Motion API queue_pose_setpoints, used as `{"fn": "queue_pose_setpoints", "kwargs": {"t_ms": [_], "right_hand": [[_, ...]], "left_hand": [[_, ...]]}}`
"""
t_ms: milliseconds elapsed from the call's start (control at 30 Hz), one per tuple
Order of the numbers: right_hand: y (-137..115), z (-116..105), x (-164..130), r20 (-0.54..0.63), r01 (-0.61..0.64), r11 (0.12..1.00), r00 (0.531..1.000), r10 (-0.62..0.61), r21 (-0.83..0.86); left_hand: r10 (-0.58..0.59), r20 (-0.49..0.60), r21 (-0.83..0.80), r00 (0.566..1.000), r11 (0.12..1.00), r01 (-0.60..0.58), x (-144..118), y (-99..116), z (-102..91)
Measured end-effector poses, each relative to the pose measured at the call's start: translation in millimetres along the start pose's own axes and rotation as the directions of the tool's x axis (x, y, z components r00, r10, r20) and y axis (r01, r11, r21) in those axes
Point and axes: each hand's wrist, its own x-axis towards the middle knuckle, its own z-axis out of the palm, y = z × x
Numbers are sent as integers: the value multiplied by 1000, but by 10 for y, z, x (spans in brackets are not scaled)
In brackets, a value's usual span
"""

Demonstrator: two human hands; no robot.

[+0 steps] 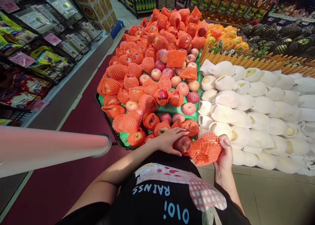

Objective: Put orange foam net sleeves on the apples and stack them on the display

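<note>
My left hand (171, 140) is closed over a red apple (182, 144) at the front edge of the apple display. In my right hand (225, 149) is an orange foam net sleeve (206, 149), pinched at its right end between thumb and fingers. The sleeve's left end touches the apple or lies right against it; I cannot tell whether any of the apple is inside. Around my left hand lie netted apples (162, 128) and bare apples (189, 109) on a green mat (192, 120).
White-netted fruit (256, 116) lies in rows at the right, behind a low wooden picket fence (258, 61). A pinkish pole (54, 149) juts in from the left. Shelves of packets (46, 61) line the left aisle. Bottles (228, 5) stand at the back.
</note>
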Motion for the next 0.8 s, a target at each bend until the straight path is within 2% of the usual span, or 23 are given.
{"fn": "queue_pose_setpoints", "kwargs": {"t_ms": [100, 200, 300, 433, 600, 667, 700, 767, 800], "right_hand": [[53, 189, -79, 89, -78, 995, 993, 83, -60], [86, 315, -169, 181, -159, 985, 969, 170, -71], [127, 336, -247, 289, -206, 977, 933, 215, -62], [212, 286, -300, 414, -215, 970, 878, 241, -109], [306, 189, -305, 474, -292, 948, 822, 317, -127], [344, 103, -291, 537, -319, 928, 757, 372, -193], [367, 50, -283, 588, -331, 911, 696, 412, -246], [421, -54, -264, 660, -335, 867, 563, 497, -368], [453, -95, -254, 651, -324, 856, 555, 518, -404]], "left_hand": [[24, 49, -72, 999, 997, -20, -57, 16, -97], [11, -10, -281, 1000, 960, -13, -95, 120, -156], [-48, -39, -552, 998, 834, 19, -126, 277, -128], [-84, -57, -753, 995, 658, 12, -180, 409, 18], [-201, 63, -902, 978, 407, 142, -326, 355, 165], [-256, 57, -934, 965, 329, 142, -389, 295, 192], [-269, 52, -940, 962, 312, 138, -413, 265, 203], [-284, 51, -928, 957, 340, 150, -433, 215, 228], [-306, 43, -911, 951, 379, 163, -428, 196, 245]]}}
